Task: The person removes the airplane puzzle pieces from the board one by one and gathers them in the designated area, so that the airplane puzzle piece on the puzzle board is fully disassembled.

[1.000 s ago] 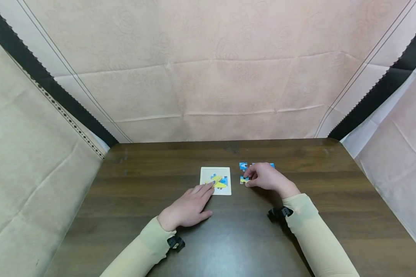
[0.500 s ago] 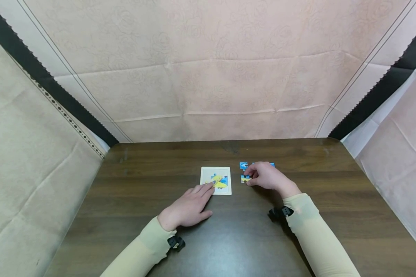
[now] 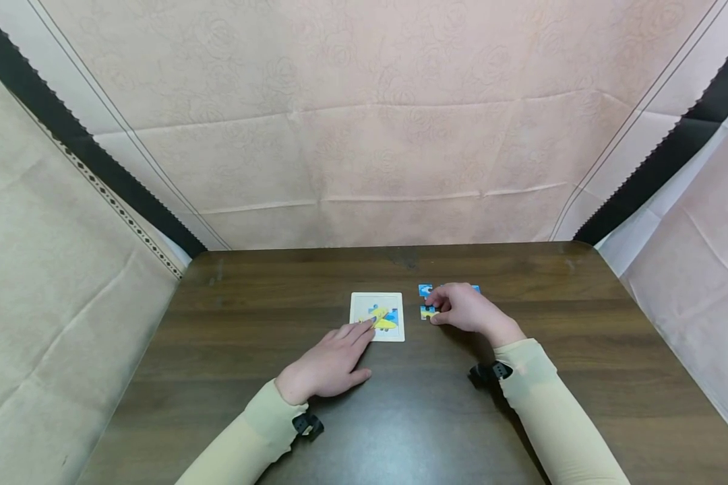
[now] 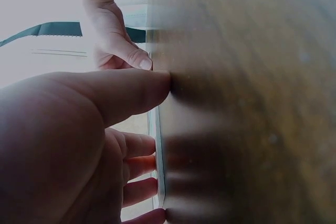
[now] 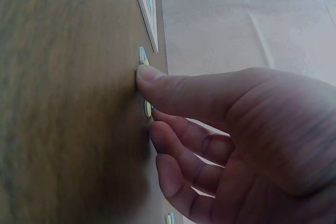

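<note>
My left hand [image 3: 330,360] lies with straight fingers on the lower left of a white puzzle board [image 3: 359,300], which bears a yellow airplane picture on blue. In the left wrist view, the fingertips touch the board's edge [image 4: 161,177] while the thumb rests on the table. To the board's right, my right hand [image 3: 470,311] pinches a blue-and-yellow puzzle piece [image 3: 427,312] lying low at the table. Seen from the right wrist, the thumb covers the middle of that piece [image 5: 148,109], with the curled fingers behind it.
A blue puzzle piece [image 3: 425,290] lies just behind the pinched one. Another blue piece [image 3: 476,288] shows past my right hand, which partly hides what lies there. The brown wooden table [image 3: 267,283] ends at a pale cloth backdrop [image 3: 364,148].
My right hand and the pinched piece have shifted very slightly, first away from me and right, then a little back left. The left hand stays on the board.
</note>
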A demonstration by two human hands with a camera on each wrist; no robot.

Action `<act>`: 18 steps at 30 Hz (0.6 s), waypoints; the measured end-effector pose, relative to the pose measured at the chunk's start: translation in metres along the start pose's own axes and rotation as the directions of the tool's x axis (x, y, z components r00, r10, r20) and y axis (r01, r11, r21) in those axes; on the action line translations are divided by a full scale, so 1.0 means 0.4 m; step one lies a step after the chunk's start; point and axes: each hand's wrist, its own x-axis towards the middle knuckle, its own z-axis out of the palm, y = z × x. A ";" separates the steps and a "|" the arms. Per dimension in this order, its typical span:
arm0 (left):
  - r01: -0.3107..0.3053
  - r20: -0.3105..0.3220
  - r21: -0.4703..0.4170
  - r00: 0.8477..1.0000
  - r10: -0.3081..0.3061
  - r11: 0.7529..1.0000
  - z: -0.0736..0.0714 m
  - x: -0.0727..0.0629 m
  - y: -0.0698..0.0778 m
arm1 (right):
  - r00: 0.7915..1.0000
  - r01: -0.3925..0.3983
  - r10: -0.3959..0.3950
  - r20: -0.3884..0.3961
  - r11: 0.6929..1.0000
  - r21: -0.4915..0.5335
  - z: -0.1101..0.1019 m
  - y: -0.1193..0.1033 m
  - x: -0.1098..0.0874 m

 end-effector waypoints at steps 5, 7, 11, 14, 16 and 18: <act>-0.004 -0.004 0.003 1.000 0.004 1.000 0.001 0.001 -0.001 | 1.000 -0.004 0.004 0.001 1.000 -0.005 -0.002 -0.005 -0.002; -0.005 -0.004 0.004 1.000 0.005 1.000 0.000 0.001 -0.002 | 1.000 -0.006 0.006 0.003 1.000 -0.005 -0.003 -0.007 -0.002; -0.008 -0.006 0.004 1.000 0.008 1.000 0.000 0.000 -0.002 | 1.000 0.003 -0.003 0.002 1.000 -0.014 -0.004 -0.008 -0.001; -0.010 -0.008 0.003 1.000 0.010 1.000 0.001 0.000 -0.002 | 1.000 0.007 -0.007 0.000 1.000 -0.019 -0.004 -0.009 -0.001; -0.010 -0.008 0.002 1.000 0.010 1.000 0.000 -0.001 -0.002 | 1.000 0.006 -0.006 0.000 1.000 -0.020 -0.004 -0.009 -0.002; -0.010 -0.007 0.003 1.000 0.010 1.000 0.001 0.000 -0.002 | 1.000 0.003 -0.003 0.000 1.000 -0.024 -0.004 -0.009 -0.003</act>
